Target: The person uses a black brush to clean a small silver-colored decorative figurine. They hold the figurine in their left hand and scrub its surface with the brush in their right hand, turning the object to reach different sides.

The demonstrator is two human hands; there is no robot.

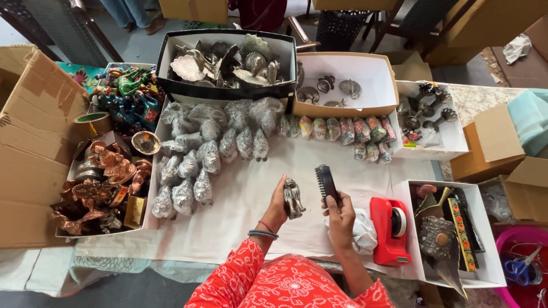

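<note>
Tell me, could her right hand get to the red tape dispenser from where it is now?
Probably yes: the right hand holds a dark brush, but the red tape dispenser sits just beside it with nothing between.

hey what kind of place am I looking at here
Probably a packing or sorting table for metal handicrafts: plastic-wrapped figurines in rows, open boxes of metal pieces, a red tape dispenser, while the left hand holds a small metal figure.

White-clothed table (240,199), dark chairs (411,17), grey floor (140,43)
</note>
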